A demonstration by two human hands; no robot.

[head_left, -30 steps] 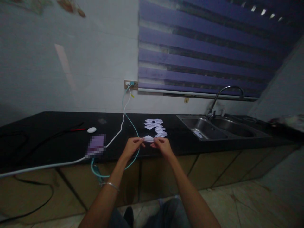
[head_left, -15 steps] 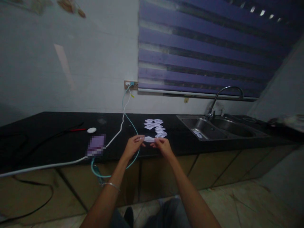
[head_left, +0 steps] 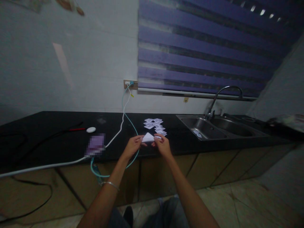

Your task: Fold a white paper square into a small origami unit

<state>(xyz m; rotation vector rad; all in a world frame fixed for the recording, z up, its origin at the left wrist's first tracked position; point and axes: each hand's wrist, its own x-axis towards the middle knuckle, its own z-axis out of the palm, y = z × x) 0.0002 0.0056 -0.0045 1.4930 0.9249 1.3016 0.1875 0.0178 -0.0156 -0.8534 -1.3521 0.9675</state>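
Note:
Between my two hands, above the front part of the black countertop [head_left: 114,120], is a piece of folded white paper [head_left: 148,138] with a pointed top. My left hand [head_left: 133,145] pinches its left end, with the thumb and fingers pressed together. At the right end, my right hand [head_left: 162,145] pinches it the same way. Just beyond my hands lie several folded white paper pieces [head_left: 149,123], set out in a stepped cluster that reaches toward my right hand. The undersides of the paper and some fingertips are hidden.
A double steel sink [head_left: 201,126] with a curved faucet [head_left: 228,87] is on the right. To the left are a pixelated purple item [head_left: 96,145], a white round object [head_left: 91,129] and a red stick-like thing [head_left: 77,129]. A white cable [head_left: 116,136] runs from the wall socket [head_left: 130,84].
The paper in my hands has turned from a narrow flat strip into view as a peaked triangle. Both hands keep their grip and have barely shifted.

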